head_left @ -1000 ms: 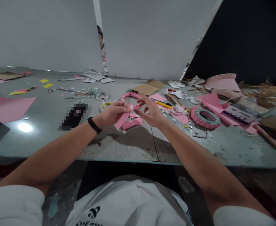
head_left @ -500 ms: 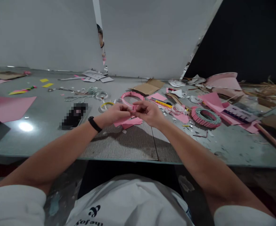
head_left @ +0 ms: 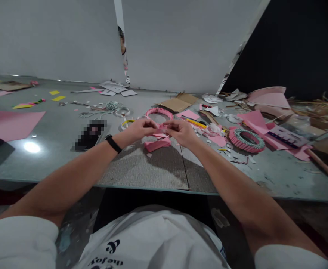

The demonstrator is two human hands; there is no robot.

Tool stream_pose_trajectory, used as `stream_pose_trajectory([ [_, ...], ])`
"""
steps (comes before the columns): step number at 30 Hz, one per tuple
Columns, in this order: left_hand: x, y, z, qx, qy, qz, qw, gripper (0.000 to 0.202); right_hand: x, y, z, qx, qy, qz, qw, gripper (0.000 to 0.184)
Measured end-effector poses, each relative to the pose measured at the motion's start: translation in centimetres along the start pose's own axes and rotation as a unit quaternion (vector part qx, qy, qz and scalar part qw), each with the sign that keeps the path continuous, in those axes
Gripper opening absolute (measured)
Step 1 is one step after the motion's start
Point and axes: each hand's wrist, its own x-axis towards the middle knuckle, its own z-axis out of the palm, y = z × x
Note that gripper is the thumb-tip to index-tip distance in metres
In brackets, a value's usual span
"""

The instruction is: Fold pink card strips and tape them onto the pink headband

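My left hand [head_left: 137,129] and my right hand [head_left: 180,131] meet above the middle of the table, fingers pinched together on a small folded pink paper piece [head_left: 161,129] held between them. A black band sits on my left wrist. Just below the hands lie several folded pink paper strips [head_left: 157,144] on the table. A pink pleated paper ring [head_left: 158,111] lies right behind the hands.
A pink and green pleated ring [head_left: 246,139] lies to the right among pink scraps. Tape rolls [head_left: 127,123], a yellow pencil [head_left: 194,123], cardboard [head_left: 178,103], a large pink sheet [head_left: 9,123] at left, a dark phone-like object [head_left: 91,134]. A person shows through the gap between white panels [head_left: 121,41].
My right hand's fingers, spread a second ago, have closed onto the pink piece. Both hands have drawn together and dropped lower, toward the strips on the table.
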Motion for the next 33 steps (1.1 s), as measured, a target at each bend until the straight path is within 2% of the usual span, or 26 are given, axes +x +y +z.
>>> stream_pose_trajectory([
  [2,0.6,-0.4,-0.3,-0.02,0.073,-0.02,0.997,0.016,0.4,0.7,-0.2,-0.002,0.041,0.042,0.998,0.029],
  [5,1.2,-0.8,-0.9,0.013,0.154,-0.039,0.987,0.007,0.7,1.3,-0.3,-0.039,0.048,0.096,0.994,0.019],
  [9,1.2,-0.9,-1.8,0.117,0.197,-0.026,0.973,0.009,0.9,1.5,-0.4,-0.188,0.021,0.074,0.979,0.009],
  [12,1.2,-1.3,-2.8,0.188,0.188,-0.023,0.964,0.017,1.1,1.4,-0.7,-0.248,0.019,0.067,0.966,0.008],
  [15,1.3,-2.3,-4.3,0.268,0.147,-0.073,0.949,0.024,1.1,1.5,-0.9,-0.259,0.036,0.054,0.964,0.011],
  [19,1.4,-3.8,-5.9,0.311,0.129,-0.123,0.934,0.044,1.0,1.9,-1.0,-0.254,0.029,0.037,0.966,0.013],
  [24,1.2,-4.4,-6.5,0.336,0.088,-0.139,0.927,0.04,1.0,1.9,-0.9,-0.256,0.009,0.047,0.966,0.014],
  [29,0.9,-3.2,-6.2,0.27,0.139,-0.124,0.945,0.043,1.0,1.4,-1.0,-0.261,0.008,0.054,0.964,0.016],
  [33,0.7,-1.2,-4.6,0.234,0.203,-0.043,0.95,0.032,0.9,1.0,-1.0,-0.275,-0.003,0.055,0.96,0.019],
])
